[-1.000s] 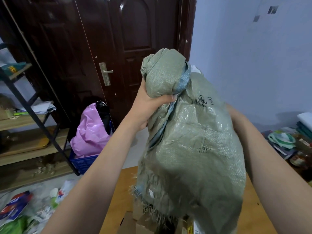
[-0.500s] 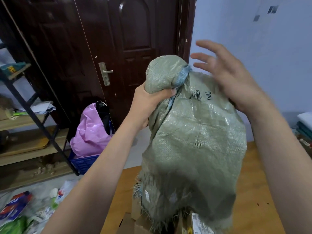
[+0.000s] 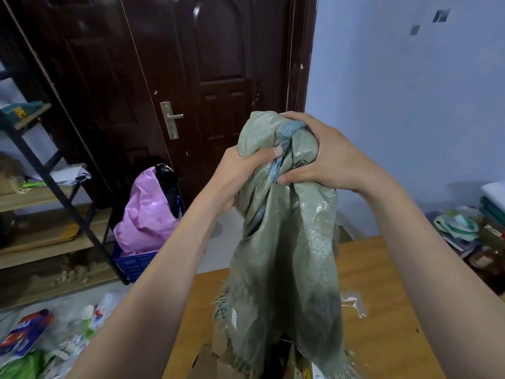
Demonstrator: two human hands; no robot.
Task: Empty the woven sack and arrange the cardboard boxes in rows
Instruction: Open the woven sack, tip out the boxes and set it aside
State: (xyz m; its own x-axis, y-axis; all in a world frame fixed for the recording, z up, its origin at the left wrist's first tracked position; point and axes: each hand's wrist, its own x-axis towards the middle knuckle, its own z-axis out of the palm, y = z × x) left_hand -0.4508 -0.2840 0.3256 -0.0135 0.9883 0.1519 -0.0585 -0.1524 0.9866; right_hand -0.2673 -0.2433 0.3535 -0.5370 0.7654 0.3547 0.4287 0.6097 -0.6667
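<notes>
Gripping the upended grey-green woven plastic sack (image 3: 284,242) with both hands now.
Right hand (image 3: 325,157) has joined left hand (image 3: 240,176), both clenched on its bunched top; brown cardboard boxes (image 3: 218,359) spilling at lower centre.

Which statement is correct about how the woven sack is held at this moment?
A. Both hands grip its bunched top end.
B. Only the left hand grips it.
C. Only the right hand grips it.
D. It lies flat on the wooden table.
A: the left hand and the right hand both squeeze the bunched top of the woven sack, which hangs with its frayed open end down over the cardboard boxes.
</notes>
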